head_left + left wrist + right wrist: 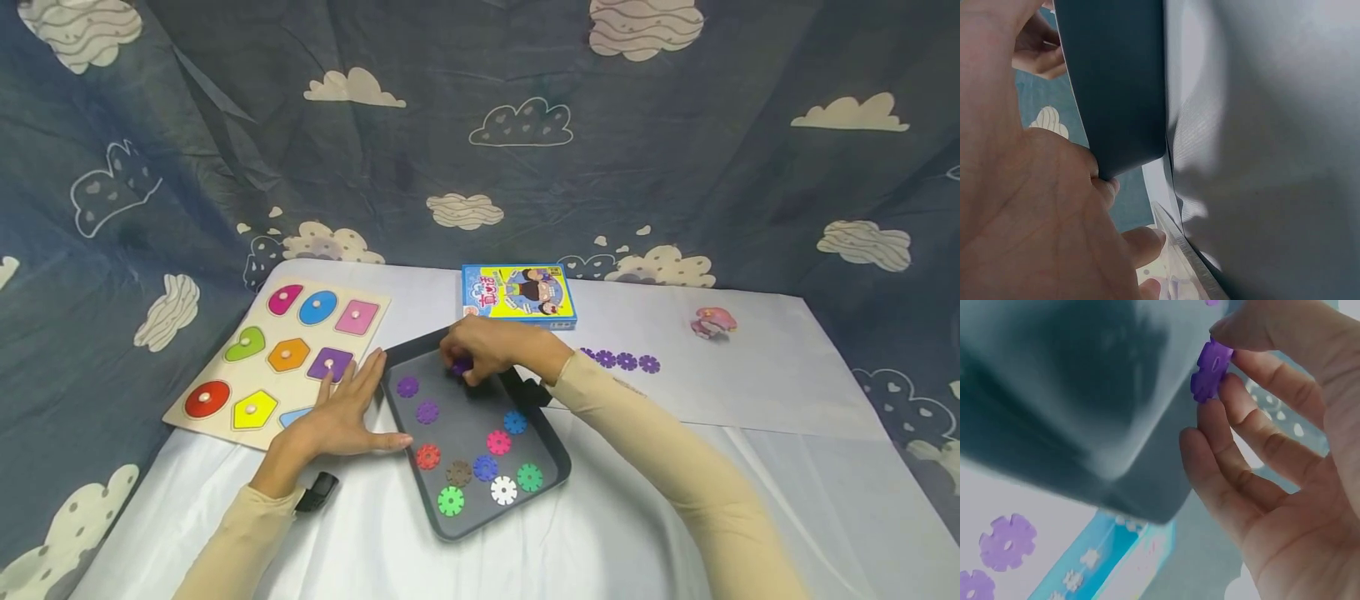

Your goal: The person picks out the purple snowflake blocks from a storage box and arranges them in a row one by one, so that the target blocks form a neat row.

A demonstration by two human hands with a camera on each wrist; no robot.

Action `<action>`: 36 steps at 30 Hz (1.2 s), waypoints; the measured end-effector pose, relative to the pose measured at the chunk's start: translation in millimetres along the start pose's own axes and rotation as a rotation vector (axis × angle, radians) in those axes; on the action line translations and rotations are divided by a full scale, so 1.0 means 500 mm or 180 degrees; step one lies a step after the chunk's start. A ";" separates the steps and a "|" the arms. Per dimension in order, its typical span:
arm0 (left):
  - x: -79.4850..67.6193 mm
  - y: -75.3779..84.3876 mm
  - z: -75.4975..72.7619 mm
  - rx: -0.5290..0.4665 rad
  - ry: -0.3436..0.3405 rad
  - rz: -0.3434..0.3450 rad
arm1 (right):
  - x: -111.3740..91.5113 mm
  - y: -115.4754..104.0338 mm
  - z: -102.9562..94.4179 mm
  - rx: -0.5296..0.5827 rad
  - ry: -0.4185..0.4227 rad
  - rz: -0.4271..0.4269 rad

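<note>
My right hand (491,343) pinches a purple notched disc (1212,370) between thumb and fingers, over the far end of a dark grey tray (474,530). Two purple discs lie flat in the tray, one the left disc (407,387), the other the nearer disc (427,412). Closer to me in it are several single discs, among them a red disc (428,456), a white disc (503,490) and a pink disc (498,442). With fingers spread, my left hand (337,422) rests against the tray's left edge. On the table to the right, several purple discs (627,361) form a row.
A wooden shape board (255,367) with knobbed pieces lies left of the tray. Behind the tray is a blue and yellow picture box (517,296). A small pink toy (714,322) sits at the far right. A cloud-patterned curtain (465,167) hangs at the back.
</note>
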State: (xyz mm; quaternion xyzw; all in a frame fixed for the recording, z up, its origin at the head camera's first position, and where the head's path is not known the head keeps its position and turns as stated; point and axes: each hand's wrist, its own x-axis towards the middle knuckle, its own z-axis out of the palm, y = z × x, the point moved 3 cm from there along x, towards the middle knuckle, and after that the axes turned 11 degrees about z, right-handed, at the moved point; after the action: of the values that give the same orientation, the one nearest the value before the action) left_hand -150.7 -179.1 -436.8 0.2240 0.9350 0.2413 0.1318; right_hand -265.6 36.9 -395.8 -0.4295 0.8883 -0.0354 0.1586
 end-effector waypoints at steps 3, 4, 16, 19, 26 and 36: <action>0.000 0.001 0.001 -0.0019 -0.0008 -0.0012 | -0.023 0.014 -0.008 0.0092 0.0130 0.0055; 0.000 0.001 0.001 -0.0026 -0.0006 -0.0012 | -0.032 0.021 -0.011 0.0149 0.0175 0.0081; -0.002 0.004 0.000 -0.0015 -0.0007 -0.0006 | -0.167 0.115 -0.041 0.0673 0.0646 0.0576; -0.002 0.004 0.000 -0.0025 -0.0001 0.0000 | -0.202 0.144 -0.034 0.0725 0.0724 0.0706; -0.002 0.004 0.002 -0.0033 0.0003 0.0008 | -0.280 0.218 -0.004 0.0751 0.0825 0.1065; -0.002 0.009 -0.001 -0.0023 -0.0023 -0.0006 | -0.380 0.295 0.027 0.0772 0.1016 0.1388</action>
State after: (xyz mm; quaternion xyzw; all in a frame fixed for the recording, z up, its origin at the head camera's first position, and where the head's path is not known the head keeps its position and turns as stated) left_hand -148.2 -176.1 -433.9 0.2235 0.9339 0.2437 0.1361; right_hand -261.8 277.6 -390.3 -0.1954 0.9626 -0.1736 0.0709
